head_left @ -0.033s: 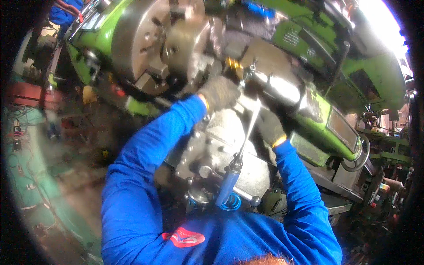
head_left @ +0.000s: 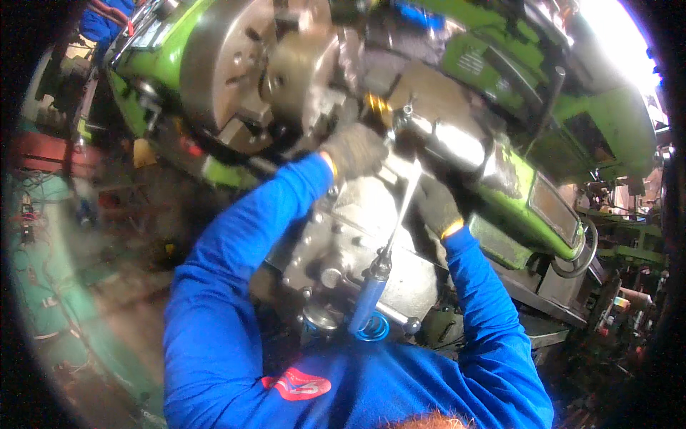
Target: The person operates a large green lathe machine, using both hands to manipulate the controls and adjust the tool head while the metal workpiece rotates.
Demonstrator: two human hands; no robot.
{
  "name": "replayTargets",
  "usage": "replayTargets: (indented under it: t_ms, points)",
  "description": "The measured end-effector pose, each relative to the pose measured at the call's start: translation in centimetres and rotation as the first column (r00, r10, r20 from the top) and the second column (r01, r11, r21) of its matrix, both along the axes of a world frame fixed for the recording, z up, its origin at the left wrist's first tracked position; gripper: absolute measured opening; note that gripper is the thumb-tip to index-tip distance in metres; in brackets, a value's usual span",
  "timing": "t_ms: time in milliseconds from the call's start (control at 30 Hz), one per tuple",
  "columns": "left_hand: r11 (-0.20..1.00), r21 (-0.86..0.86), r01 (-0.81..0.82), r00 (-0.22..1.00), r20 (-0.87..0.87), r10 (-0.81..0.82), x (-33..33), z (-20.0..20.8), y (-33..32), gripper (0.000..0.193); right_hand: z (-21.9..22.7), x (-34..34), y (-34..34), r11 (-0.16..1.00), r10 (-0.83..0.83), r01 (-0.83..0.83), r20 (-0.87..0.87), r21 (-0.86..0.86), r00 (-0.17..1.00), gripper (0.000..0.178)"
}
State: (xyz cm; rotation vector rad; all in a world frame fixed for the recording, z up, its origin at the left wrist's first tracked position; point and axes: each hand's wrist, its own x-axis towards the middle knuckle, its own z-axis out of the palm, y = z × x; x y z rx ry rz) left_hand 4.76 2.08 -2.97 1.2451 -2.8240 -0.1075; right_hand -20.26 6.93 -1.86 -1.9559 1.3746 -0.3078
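My left hand [head_left: 354, 151], in a dark work glove, is closed beside the round metal workpiece [head_left: 300, 79], near the front of the lathe chuck [head_left: 227, 71]. Its fingertips are hidden, so what they hold cannot be made out. Also gloved, my right hand [head_left: 434, 206] is curled at the right of the bright metal carriage [head_left: 361, 207], below the tailstock [head_left: 457, 146]; its grip is hidden too. Between my hands stretches a thin pale rod with a blue cylindrical handle [head_left: 369, 297], slanting over the carriage. A yellow spiral piece [head_left: 379, 105] shows just beyond my left hand.
A metal lever with a ball end [head_left: 412, 325] and a blue coil [head_left: 373, 327] lie close to my body. The green tailstock body [head_left: 536, 193] carries a curved handwheel [head_left: 582, 257] on the right. A green guard [head_left: 600, 121] stands at the far right. Red-brown shelving [head_left: 57, 154] is at left.
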Motion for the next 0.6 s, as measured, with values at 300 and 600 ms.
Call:
replayTargets:
  t_ms: [300, 600]
  points:
    - [1.0, -0.006, 0.024, 0.995, -0.095, -0.025, 0.5, -1.1, -0.2, 0.018, -0.1, 0.1, 0.6, 0.997, 0.061, -0.059, 0.027, -0.053, 0.998, 0.028]
    - [0.977, 0.211, -0.042, 0.996, -0.063, 0.056, -0.3, 0.0, -0.7, 0.02, -2.2, -4.4, -3.8, 0.589, 0.467, -0.72, -0.573, -0.365, 0.673, 0.025]
